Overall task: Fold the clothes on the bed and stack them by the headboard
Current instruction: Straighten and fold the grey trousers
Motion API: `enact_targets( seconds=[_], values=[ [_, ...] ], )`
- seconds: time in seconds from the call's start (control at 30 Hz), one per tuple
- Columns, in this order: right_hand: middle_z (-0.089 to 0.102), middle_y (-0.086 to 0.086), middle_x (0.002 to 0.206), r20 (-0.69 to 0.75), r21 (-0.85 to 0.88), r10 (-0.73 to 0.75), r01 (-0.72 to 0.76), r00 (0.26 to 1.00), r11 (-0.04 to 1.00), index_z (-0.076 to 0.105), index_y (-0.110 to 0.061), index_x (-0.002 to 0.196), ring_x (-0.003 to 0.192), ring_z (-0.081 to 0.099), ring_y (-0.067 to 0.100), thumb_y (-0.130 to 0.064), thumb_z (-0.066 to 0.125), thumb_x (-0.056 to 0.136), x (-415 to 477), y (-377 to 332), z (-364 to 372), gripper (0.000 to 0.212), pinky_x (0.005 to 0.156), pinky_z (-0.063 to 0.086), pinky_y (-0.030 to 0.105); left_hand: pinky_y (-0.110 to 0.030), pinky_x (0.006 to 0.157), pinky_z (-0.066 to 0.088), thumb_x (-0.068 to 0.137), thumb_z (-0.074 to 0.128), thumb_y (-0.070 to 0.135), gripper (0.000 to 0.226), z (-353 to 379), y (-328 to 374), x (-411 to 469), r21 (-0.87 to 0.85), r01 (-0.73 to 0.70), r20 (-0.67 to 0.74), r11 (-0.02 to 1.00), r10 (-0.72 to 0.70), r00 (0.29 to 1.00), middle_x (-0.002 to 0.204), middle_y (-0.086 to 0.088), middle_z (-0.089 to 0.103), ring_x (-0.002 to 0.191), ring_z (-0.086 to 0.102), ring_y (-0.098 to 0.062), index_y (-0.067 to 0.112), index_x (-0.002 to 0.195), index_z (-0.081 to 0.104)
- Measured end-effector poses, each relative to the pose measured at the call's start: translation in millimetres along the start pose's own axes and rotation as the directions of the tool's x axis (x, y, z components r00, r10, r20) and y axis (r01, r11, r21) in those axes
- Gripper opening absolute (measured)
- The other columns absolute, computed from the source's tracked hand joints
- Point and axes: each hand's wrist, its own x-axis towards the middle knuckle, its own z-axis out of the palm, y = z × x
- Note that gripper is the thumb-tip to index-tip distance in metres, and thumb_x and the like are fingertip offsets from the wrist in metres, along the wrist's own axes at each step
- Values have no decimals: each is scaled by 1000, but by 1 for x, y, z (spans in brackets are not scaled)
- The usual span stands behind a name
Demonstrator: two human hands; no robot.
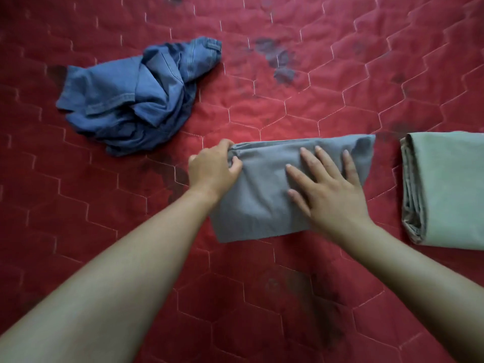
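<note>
Grey cloth [264, 195] on bed [314, 74]: my left hand [213, 169] pinches its left edge for folding; my right hand [330, 189], fingers spread, presses it flat against slipping.

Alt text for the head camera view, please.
The left hand grips the edge of a grey garment on a red quilted bed while the right hand presses flat on it. A crumpled blue garment lies beyond, a folded green cloth at right.

Single head view, looking steeply down at the bed [288, 74] from close above; both forearms reach in from the bottom edge toward frame centre.
</note>
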Motion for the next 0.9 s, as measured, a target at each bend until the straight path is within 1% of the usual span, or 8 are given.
enact_targets(
  seconds=[0.1,0.23,0.3,0.37,0.57,0.67,0.8,0.9],
  values=[
    [15,-1,157,301,35,114,-131,947,991,27,-38,144,144,5,25,-59,16,92,18,18,40,57,106,-3,64,-47,100,29,88,48,34,41,14,1,-1,62,-55,-68,997,59,996,134,1,49,124,42,-25,28,129,49],
    [16,-5,156,325,118,142,-189,935,975,29,-43,141,144,4,24,-62,11,88,35,24,88,60,106,7,65,-65,102,21,86,35,52,51,53,21,-34,52,-345,126,937,337,933,149,0,36,138,28,-30,36,132,48],
    [19,-6,155,296,142,153,-201,943,969,31,-43,140,143,9,24,-63,12,88,35,26,106,59,106,9,64,-68,105,6,89,28,57,52,79,9,-42,81,-271,288,959,238,928,157,5,13,145,5,-23,46,140,31],
    [17,-7,156,260,152,152,-196,953,969,27,-44,142,144,9,24,-62,15,88,33,28,122,58,106,7,65,-70,104,0,90,24,58,53,102,-4,-43,120,-199,293,973,157,943,158,10,-2,145,-8,-15,52,141,16],
    [5,-5,158,200,186,79,-117,977,976,16,-42,145,144,-1,22,-59,20,89,46,34,128,60,106,3,67,-71,102,10,88,26,56,53,113,-5,-50,70,-100,194,993,85,977,158,11,1,144,-5,-12,53,140,17],
    [10,0,156,34,361,352,-340,935,868,30,-36,142,142,8,26,-47,46,87,30,32,111,59,105,15,65,-68,104,10,91,33,54,55,111,-7,-65,31,33,172,999,-38,984,158,6,-7,144,-12,-14,52,142,15],
    [9,9,153,216,533,606,-612,766,584,17,-49,142,137,21,33,-55,54,81,-8,14,109,71,107,29,49,-56,103,30,89,42,54,63,102,-1,-70,-120,387,116,914,-374,920,154,-13,5,138,15,-35,41,145,17],
    [20,14,146,275,539,599,-637,752,551,11,-54,141,132,30,35,-60,53,79,-17,1,115,76,107,30,43,-45,98,38,89,43,56,68,100,5,-70,-187,460,153,868,-437,886,130,-19,34,115,44,-40,41,147,10]
  ],
)
